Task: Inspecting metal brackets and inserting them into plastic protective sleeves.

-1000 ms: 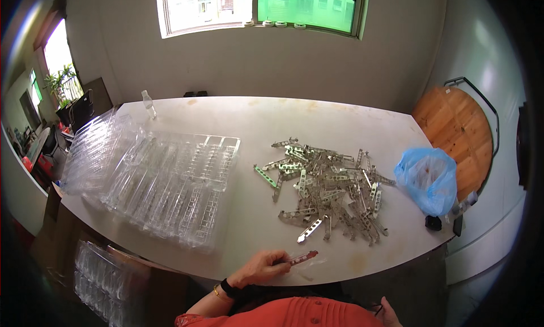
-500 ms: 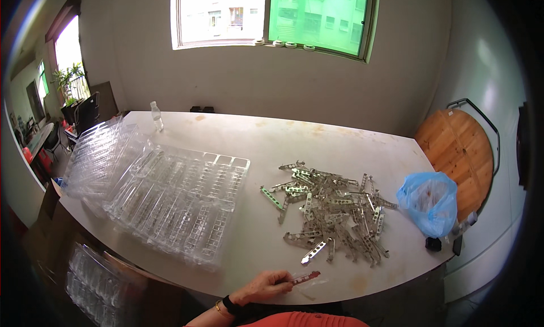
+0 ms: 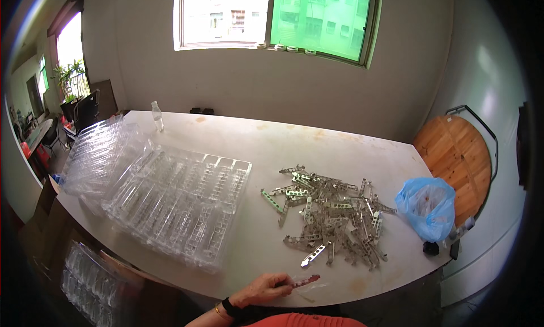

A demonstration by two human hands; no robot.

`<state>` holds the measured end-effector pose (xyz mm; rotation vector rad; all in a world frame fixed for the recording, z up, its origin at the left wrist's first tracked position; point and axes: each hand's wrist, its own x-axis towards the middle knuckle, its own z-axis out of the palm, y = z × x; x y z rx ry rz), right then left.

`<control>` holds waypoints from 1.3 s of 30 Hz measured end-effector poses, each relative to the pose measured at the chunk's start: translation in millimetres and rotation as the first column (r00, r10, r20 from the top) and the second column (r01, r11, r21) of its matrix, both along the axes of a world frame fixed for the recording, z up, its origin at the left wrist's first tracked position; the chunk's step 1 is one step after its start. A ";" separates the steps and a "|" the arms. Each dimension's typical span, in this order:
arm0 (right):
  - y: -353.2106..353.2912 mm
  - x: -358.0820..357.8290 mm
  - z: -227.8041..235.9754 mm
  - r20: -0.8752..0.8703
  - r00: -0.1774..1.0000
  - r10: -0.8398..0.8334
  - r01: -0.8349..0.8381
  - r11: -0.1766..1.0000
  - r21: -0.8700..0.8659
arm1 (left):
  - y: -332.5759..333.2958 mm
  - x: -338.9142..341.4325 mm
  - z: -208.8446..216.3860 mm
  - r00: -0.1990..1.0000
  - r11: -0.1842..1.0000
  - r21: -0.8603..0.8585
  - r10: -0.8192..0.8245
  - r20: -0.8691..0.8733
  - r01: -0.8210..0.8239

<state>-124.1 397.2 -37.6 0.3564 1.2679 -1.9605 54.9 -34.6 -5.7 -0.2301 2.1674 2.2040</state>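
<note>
At the table's near edge, my left hand (image 3: 263,289) pinches one end of a perforated metal bracket (image 3: 306,281) between thumb and fingers. The bracket points off to the right and looks reddish. A small scrap of clear film (image 3: 318,287) shows beside it, and I cannot tell whether it touches the bracket. Beyond the hand lies a loose heap of similar silvery metal brackets (image 3: 334,216), long and slim with holes along them. One shiny bracket (image 3: 314,255) rests at the near side of the heap. My right hand is out of view.
Clear plastic blister trays (image 3: 181,205) overlap on the left of the white table (image 3: 272,140). More trays (image 3: 90,287) sit lower, beside the table. A clear bottle (image 3: 157,117) stands at the far left. A blue plastic bag (image 3: 428,208) sits at the right edge, near a round wooden board (image 3: 459,157).
The view has shifted very slightly. My left hand keeps its pinch on the bracket in nearly the same place.
</note>
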 end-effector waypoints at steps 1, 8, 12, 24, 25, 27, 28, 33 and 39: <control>-1.0 -1.1 -1.1 -0.009 1.000 -0.003 0.003 1.000 -0.004 | 1.5 0.1 -1.8 0.999 1.000 -0.006 0.025 -0.032 -0.025; -9.2 -11.3 -8.0 -0.076 0.997 -0.021 0.018 0.999 -0.044 | 4.5 -0.4 -18.3 0.991 0.998 0.058 0.019 -0.130 -0.012; -12.8 -15.5 -12.9 -0.101 0.995 -0.025 0.018 0.998 -0.061 | 3.4 6.8 9.3 0.994 0.999 0.050 0.013 -0.112 -0.007; -7.2 -23.3 -24.7 -0.137 0.990 0.006 -0.015 0.998 -0.059 | -24.8 96.7 122.2 0.649 0.623 -0.196 0.685 -0.331 -0.757; -1.2 -23.2 -24.1 -0.129 0.991 0.023 -0.028 0.999 -0.038 | -28.9 106.0 129.3 0.589 0.561 -0.192 0.721 -0.364 -0.805; 12.1 -23.0 -21.4 -0.101 0.992 0.072 -0.070 0.997 0.019 | -41.3 117.8 141.3 0.442 0.378 -0.233 0.806 -0.394 -0.896; 18.3 -21.8 -20.8 -0.079 0.992 0.101 -0.098 0.994 0.048 | -56.1 123.9 134.4 0.365 0.273 -0.252 0.795 -0.484 -0.928; 33.9 -17.6 -21.2 0.054 0.964 0.260 -0.266 0.950 0.164 | -106.4 169.0 145.3 0.066 -0.146 -0.323 0.825 -0.562 -0.935; 30.6 -17.7 -32.3 0.121 0.935 0.334 -0.353 0.916 0.193 | -157.3 222.9 139.0 -0.097 -0.346 -0.308 0.788 -0.608 -0.886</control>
